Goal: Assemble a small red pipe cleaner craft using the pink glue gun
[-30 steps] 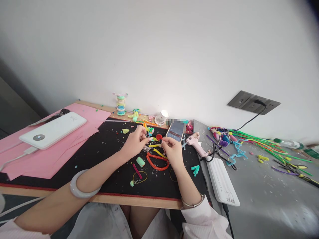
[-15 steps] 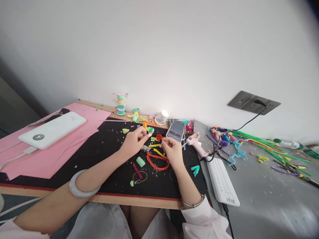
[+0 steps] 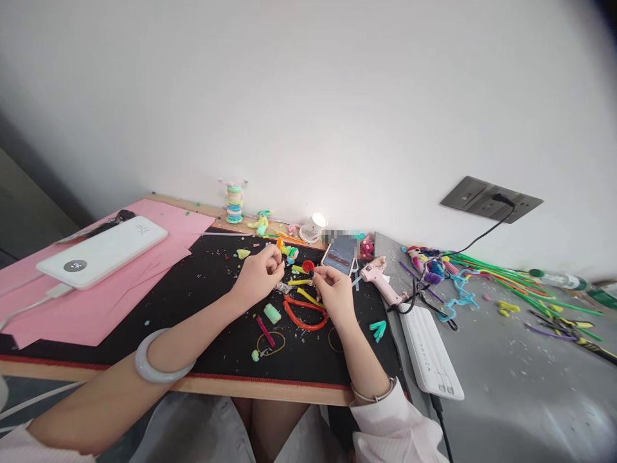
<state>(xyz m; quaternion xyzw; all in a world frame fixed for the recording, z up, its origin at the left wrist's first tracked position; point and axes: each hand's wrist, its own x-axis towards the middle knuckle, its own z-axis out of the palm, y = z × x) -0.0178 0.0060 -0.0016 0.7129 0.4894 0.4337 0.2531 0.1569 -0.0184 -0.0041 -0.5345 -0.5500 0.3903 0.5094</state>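
Note:
Both hands work over the black mat. My left hand is curled, fingertips pinched on a small piece I cannot make out, close to a little green and orange pipe-cleaner figure. My right hand is closed too, pinching a yellow pipe cleaner near a small red round piece. An orange pipe-cleaner loop lies just below the hands, with a pale green roll and a pink stick beside it.
A phone and a pink glue gun lie right of the hands. A white power bank rests on pink paper at left. A white power strip, loose pipe cleaners and a wall socket are at right.
My left hand's fingers have curled in more tightly and shifted slightly; my right hand stays almost where it was.

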